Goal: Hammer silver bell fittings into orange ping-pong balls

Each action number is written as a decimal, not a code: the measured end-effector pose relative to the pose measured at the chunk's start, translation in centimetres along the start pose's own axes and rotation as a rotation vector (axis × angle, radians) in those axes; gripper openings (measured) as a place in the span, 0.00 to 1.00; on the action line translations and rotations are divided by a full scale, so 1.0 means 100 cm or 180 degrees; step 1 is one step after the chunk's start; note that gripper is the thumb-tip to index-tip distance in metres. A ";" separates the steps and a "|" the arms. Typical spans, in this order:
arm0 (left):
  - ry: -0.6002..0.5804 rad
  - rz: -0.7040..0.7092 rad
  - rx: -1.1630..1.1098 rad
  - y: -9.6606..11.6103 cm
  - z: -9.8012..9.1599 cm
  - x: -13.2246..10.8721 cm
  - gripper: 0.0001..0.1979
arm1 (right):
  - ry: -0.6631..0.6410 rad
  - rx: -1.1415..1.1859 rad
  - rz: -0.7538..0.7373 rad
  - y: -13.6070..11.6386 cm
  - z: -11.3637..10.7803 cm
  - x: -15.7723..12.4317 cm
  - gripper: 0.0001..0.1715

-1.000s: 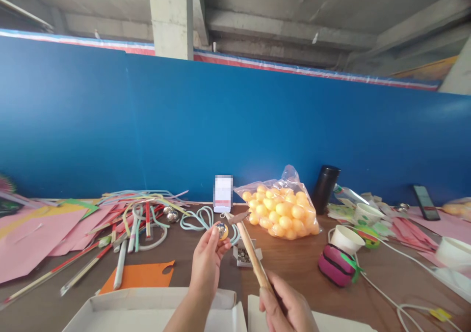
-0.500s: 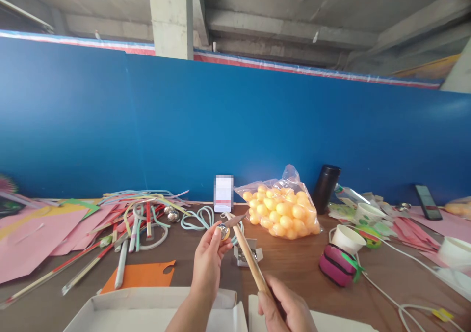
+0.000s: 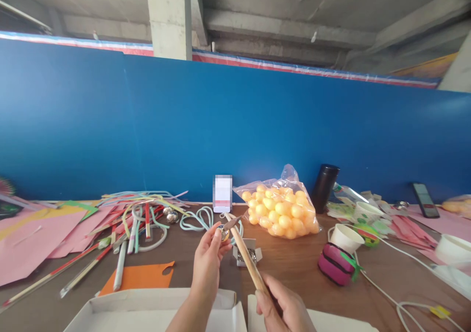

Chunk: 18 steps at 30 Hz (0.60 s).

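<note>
Ball (image 3: 222, 232), shiny and round, is just below the centre of the frame, pinched between the thumb and fingers of the left hand (image 3: 209, 256), which rises from the bottom edge. At the lower centre-right, the right hand (image 3: 283, 300) has its fingers wrapped around the wooden handle of a hammer (image 3: 248, 256). The handle slants up and to the left; the dark head ends at the ball, either touching it or just in front, hard to tell which.

No support shows under the ball, which is held up over the brown bench (image 3: 298, 258). The likeliest trouble is a slip: a smooth, curved surface would give the hammer's tip little to bite on, so it could skid into the thumb or fingertips right beside it. A hard push could also twist the ball in its pinch or pop it loose, letting it roll away.

A low, careless swing could tip the small open box (image 3: 243, 262) of metal pieces beside the handle. A wide one, toward the right, could snag the thin clear bag (image 3: 281, 211) of yellow balls and spill them.
</note>
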<state>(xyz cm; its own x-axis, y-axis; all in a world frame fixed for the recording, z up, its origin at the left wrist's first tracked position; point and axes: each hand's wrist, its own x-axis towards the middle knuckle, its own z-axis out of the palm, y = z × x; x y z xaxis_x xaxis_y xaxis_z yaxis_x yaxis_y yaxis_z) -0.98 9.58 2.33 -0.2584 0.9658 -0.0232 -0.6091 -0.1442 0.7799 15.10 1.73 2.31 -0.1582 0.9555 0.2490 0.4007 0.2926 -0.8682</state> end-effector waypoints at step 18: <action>0.0068 0.0125 0.0341 -0.004 -0.003 0.001 0.24 | -0.0062 0.0195 0.0175 0.006 0.001 0.000 0.33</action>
<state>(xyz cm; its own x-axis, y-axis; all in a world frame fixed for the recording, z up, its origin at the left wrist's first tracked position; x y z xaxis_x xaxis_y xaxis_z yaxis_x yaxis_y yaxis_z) -0.97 9.72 1.86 -0.2971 0.9548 -0.0039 -0.5149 -0.1568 0.8428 15.24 1.93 1.79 -0.1553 0.9690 0.1923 0.3534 0.2363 -0.9051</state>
